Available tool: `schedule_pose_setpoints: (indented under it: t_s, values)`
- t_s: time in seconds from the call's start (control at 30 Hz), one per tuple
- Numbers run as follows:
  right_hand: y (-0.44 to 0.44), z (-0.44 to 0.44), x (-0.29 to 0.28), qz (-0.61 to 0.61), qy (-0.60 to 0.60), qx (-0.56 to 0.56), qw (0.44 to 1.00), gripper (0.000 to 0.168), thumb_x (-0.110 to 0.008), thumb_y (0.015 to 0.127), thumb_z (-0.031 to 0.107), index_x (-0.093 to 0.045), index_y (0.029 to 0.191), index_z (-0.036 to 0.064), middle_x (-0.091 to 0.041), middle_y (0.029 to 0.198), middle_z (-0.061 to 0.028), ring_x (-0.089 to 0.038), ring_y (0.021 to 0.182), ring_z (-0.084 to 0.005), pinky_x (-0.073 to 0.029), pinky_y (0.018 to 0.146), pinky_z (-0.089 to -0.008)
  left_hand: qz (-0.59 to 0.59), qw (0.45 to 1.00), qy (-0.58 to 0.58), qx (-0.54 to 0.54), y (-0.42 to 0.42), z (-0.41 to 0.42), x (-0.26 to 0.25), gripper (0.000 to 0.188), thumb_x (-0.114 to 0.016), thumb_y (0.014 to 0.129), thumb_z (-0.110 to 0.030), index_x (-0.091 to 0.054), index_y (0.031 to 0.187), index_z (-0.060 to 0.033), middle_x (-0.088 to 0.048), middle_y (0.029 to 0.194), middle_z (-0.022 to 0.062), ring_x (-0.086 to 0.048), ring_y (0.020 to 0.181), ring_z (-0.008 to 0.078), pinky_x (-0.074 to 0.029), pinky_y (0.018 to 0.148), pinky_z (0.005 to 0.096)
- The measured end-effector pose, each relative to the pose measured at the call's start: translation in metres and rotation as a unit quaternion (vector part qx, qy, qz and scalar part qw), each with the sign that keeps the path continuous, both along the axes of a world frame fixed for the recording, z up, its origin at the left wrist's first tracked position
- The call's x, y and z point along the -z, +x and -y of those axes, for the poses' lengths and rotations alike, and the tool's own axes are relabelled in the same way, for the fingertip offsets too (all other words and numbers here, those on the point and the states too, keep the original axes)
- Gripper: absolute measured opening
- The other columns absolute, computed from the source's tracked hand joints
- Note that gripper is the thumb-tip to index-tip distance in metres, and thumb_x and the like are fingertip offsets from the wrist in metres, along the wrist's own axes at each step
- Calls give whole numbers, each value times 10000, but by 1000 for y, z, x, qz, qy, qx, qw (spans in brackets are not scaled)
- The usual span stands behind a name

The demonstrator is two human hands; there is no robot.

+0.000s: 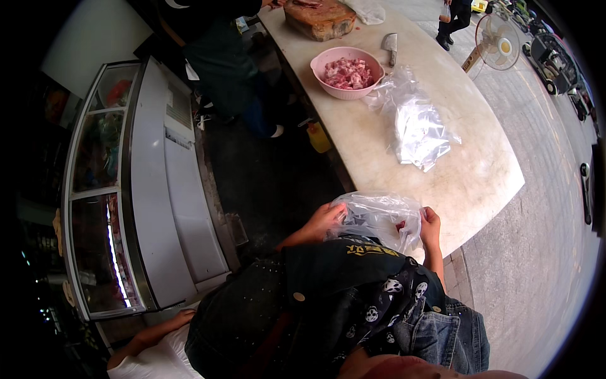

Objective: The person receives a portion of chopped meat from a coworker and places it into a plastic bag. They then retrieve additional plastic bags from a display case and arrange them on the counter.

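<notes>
A clear plastic bag is stretched between my two hands, close to my apron at the table's near end. My left hand grips one side of it and my right hand pinches the other. A small dark red piece shows through the film; I cannot tell exactly what it is. Farther up the table, a pink plastic bowl holds chopped raw meat. Beside that bowl lies a loose pile of clear plastic bags.
A cleaver lies beyond the bags, and a thick wooden chopping block stands at the table's far end. To the left are a co-worker and a glass-topped refrigerated cabinet. An electric fan stands off the table's right side.
</notes>
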State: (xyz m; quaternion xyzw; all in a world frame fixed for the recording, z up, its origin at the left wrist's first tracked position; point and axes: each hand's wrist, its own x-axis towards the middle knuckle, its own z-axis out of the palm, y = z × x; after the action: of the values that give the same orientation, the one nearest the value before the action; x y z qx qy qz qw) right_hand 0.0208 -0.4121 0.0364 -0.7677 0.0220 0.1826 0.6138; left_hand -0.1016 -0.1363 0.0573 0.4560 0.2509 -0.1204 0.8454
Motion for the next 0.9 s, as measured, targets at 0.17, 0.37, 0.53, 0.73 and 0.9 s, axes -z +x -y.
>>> schedule_pose_setpoints:
  t_s: [0.17,0.37,0.53,0.73,0.9]
  values:
    - [0,-1,1,16,-22,-4,1000,130,-508,843,86,-529,760,-12,-542,644,-18,-458,579,-60,-374,531,-219,3,1000,10,-3,-1,-1,4,228,-469,876,-262,-533,771,-71,-482,658,-22,-424,570,61,-348,496,207]
    - [0,-1,3,32,-31,-12,999,127,-514,840,88,-536,776,-21,-534,650,-12,-446,592,-56,-365,536,-215,-6,1000,19,-5,-4,-2,9,222,-468,873,-261,-535,761,-81,-463,631,-32,-396,541,48,-312,468,197]
    - [0,-1,5,24,-16,-9,1000,132,-516,837,88,-533,766,-22,-523,643,-9,-430,588,-59,-356,532,-216,-1,1000,28,9,-5,-2,3,232,-464,877,-283,-545,780,-88,-476,659,-34,-405,585,62,-330,513,212]
    - [0,-1,4,33,-19,-19,999,137,-515,837,87,-530,755,-21,-521,636,-14,-435,591,-65,-362,538,-221,0,1000,22,3,-6,-1,-3,230,-465,878,-283,-540,778,-90,-478,663,-35,-410,590,66,-338,523,215]
    - [0,-2,3,40,-56,-23,997,137,-511,840,85,-530,756,-22,-538,645,-19,-449,594,-68,-372,545,-224,-5,1000,23,-6,-7,-1,3,231,-470,876,-279,-538,772,-85,-481,661,-33,-413,577,63,-336,503,213]
